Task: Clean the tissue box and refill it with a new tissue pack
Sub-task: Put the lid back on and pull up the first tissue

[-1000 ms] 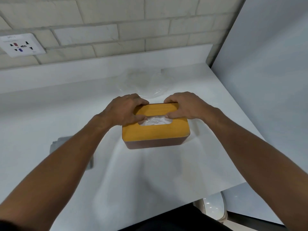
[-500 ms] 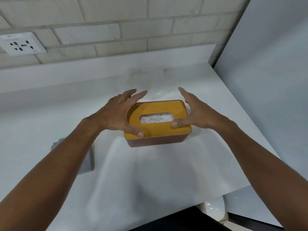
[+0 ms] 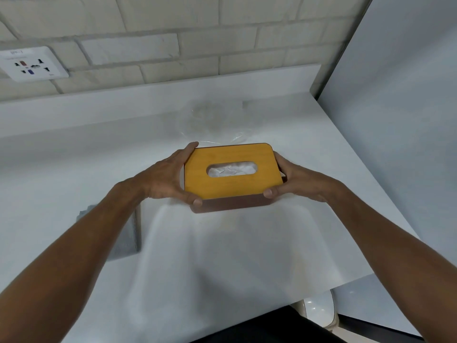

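- On the white counter (image 3: 222,256), near the middle, there is one tissue box (image 3: 230,205) with brown sides.
- One yellow wood lid (image 3: 230,186) sits flat on top of the box. It has one long hole with round ends.
- White tissue (image 3: 232,170) shows through that one hole. It does not stick out.
- Two hands hold the box, one at each short end.
- The left hand (image 3: 165,180) grips the left end. Its thumb is on the near corner and its fingers curl round the far corner.
- The right hand (image 3: 296,183) grips the right end. Its thumb is on the near corner and its fingers wrap behind the side.
- It is hard to tell if the box sits on the counter or is lifted a bit.
- One clear plastic wrap (image 3: 217,120) lies just behind the box.
- One grey cloth (image 3: 127,241) lies to the left, partly hidden under the left arm.
- One white wall plug plate (image 3: 32,64) is on the brick wall (image 3: 173,26), far to the left.
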A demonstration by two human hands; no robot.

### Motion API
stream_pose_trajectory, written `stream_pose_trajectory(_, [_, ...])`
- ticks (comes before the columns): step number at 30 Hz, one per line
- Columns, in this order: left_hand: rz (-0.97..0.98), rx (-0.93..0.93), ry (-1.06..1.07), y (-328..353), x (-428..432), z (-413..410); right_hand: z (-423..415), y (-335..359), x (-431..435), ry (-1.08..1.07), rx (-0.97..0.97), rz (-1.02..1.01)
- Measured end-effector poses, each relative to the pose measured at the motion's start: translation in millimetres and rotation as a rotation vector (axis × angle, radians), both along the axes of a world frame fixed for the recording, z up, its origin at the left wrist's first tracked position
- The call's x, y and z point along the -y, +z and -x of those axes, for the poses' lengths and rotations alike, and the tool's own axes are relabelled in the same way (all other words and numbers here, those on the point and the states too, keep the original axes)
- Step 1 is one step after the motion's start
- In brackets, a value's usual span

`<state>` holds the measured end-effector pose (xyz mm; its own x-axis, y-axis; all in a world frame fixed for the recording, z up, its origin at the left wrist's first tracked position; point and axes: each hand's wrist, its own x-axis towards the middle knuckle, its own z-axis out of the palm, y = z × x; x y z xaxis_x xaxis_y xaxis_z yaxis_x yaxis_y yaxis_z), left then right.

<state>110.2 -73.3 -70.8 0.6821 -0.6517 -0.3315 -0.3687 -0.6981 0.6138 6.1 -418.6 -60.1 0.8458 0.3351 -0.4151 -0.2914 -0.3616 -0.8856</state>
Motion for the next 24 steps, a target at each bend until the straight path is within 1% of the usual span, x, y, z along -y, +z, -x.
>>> stream_pose_trajectory(5, [0.120, -0.090, 0.052, -6, -1, 0, 2, -2, -2, -0.013, -0.015, -0.043])
stream_pose_trajectory(9, [0.217, -0.165, 0.067, -10, 0, 3, 4, 3, -3, -0.022, -0.025, -0.016])
stream_pose_trajectory(13, [0.257, -0.204, 0.082, -11, 0, 2, 5, 10, -7, -0.046, -0.034, 0.012])
stream_pose_trajectory(16, [0.416, -0.307, 0.166, -16, -2, 15, 7, 11, -9, -0.073, -0.022, 0.007])
stream_pose_trajectory(18, [0.506, -0.286, 0.148, -21, -1, 28, 10, 8, -10, -0.078, -0.016, -0.021])
stream_pose_trajectory(20, [0.541, -0.248, 0.096, -24, -1, 35, 12, 5, -10, -0.068, -0.010, -0.073])
stream_pose_trajectory(22, [0.536, -0.234, 0.067, -21, -5, 32, 16, 2, -13, -0.076, 0.025, -0.099])
stream_pose_trajectory(24, [0.509, -0.220, 0.052, -20, -10, 23, 20, -1, -18, -0.098, 0.100, -0.056])
